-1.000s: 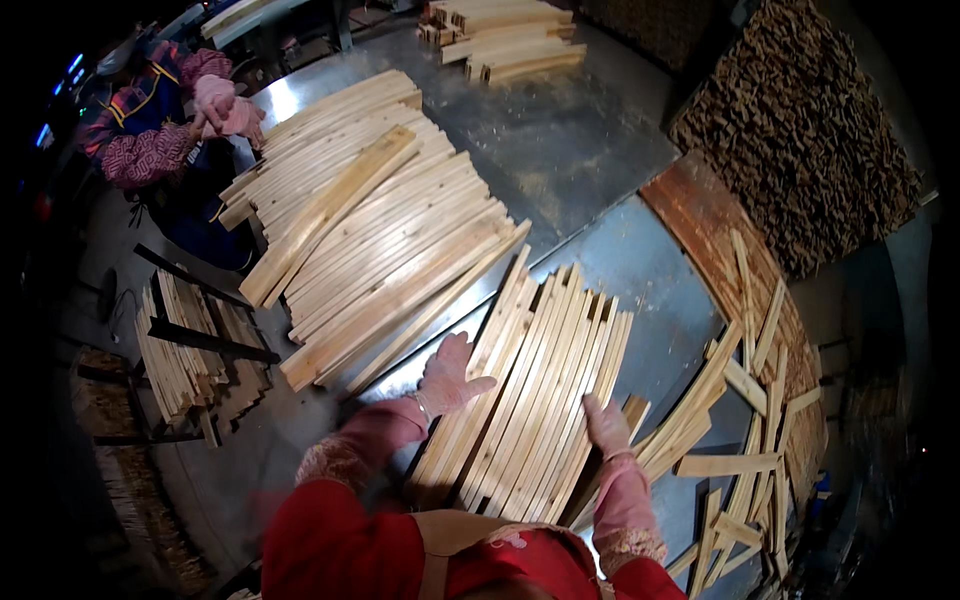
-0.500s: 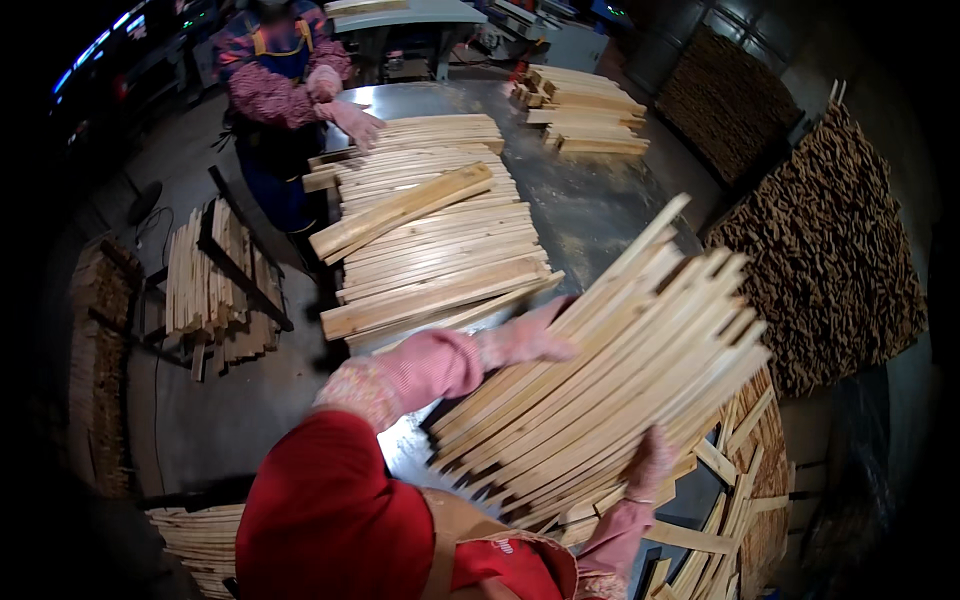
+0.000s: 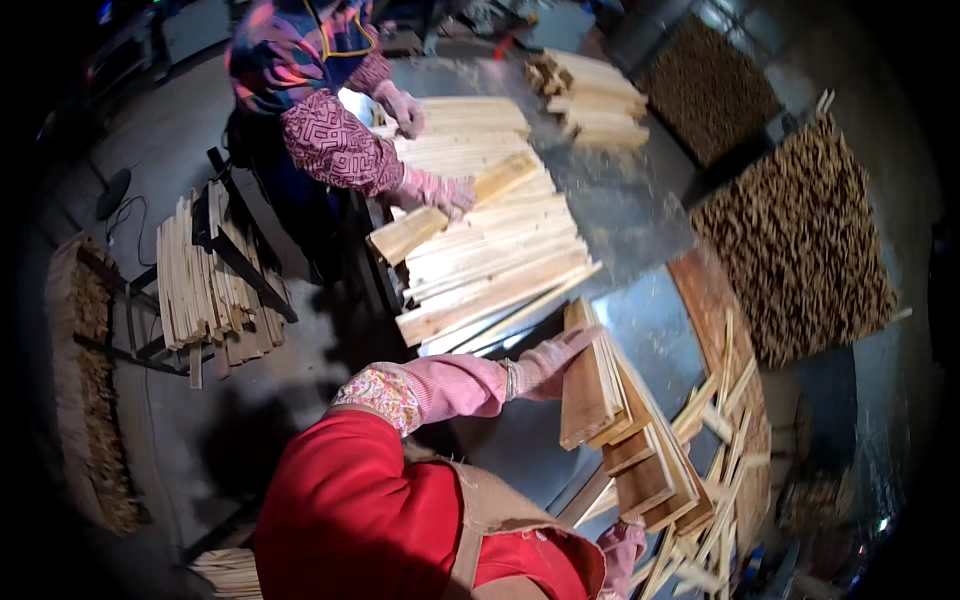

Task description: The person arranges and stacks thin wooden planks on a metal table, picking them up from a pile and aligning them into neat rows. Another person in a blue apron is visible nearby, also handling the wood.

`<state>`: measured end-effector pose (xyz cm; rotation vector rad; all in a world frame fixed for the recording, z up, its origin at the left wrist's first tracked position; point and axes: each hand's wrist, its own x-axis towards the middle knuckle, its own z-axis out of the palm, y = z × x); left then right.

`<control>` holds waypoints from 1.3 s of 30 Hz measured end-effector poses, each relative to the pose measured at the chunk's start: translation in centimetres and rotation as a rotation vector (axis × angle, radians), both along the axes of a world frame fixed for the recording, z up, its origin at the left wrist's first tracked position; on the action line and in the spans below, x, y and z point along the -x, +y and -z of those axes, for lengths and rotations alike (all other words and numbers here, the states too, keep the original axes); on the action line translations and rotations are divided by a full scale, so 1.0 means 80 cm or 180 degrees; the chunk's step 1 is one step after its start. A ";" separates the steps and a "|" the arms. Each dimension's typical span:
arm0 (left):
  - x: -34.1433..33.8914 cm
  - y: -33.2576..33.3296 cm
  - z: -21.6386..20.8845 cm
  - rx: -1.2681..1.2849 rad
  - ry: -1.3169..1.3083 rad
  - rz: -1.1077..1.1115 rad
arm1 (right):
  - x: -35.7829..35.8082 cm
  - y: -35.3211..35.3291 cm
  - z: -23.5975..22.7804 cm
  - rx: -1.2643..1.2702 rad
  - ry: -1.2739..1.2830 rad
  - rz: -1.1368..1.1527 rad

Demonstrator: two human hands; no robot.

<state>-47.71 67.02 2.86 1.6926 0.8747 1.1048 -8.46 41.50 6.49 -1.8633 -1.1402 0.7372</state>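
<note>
Both my hands, in pink gloves, hold a stack of wooden slats (image 3: pixel 640 450) at the right side of the metal table. My left hand (image 3: pixel 555 365) presses on the stack's upper left side, fingers laid over the top edges. At the near lower end is my right hand (image 3: pixel 622 545), closed against the slats, its fingers partly hidden by them. The slats stand tilted and uneven, broad faces showing. Beyond my left arm lies a wide layer of slats (image 3: pixel 500 235) with a loose board (image 3: pixel 410 232) slanting across it; a co-worker's gloved hand (image 3: pixel 450 195) rests on that board.
The co-worker (image 3: pixel 300 110) stands at the far left of the table (image 3: pixel 620 200). More stacked wood (image 3: pixel 600 95) lies at the table's far end. Loose strips (image 3: pixel 735 450) are scattered at right. Tall wood stacks (image 3: pixel 800 240) stand beyond, and a rack of slats (image 3: pixel 205 275) at left.
The slats in my hands have turned from a broad flat spread to a tilted stack, lower and to the right. The co-worker has leaned in and put a hand on the slanting board.
</note>
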 end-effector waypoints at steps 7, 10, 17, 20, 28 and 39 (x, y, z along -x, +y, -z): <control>0.066 -0.042 -0.085 0.3533 -0.2540 0.0800 | 0.079 -0.054 -0.019 0.2583 -0.1020 -0.1764; 0.078 -0.012 -0.028 0.0961 0.0509 0.0067 | 0.112 0.033 0.005 0.2627 -0.1191 -0.2380; 0.162 -0.006 0.061 -0.2298 0.4509 -0.0144 | 0.191 0.076 0.107 0.1600 -0.2523 -0.1187; 0.161 -0.012 0.012 -0.1336 0.4320 0.0077 | 0.165 0.084 0.141 0.1221 0.0597 0.0051; 0.169 0.010 -0.030 0.0552 0.4159 -0.0866 | 0.175 0.163 0.148 0.1319 -0.0161 -0.0298; 0.169 0.028 -0.039 0.0986 0.4335 -0.0891 | 0.172 0.225 0.124 0.1464 0.0264 -0.0169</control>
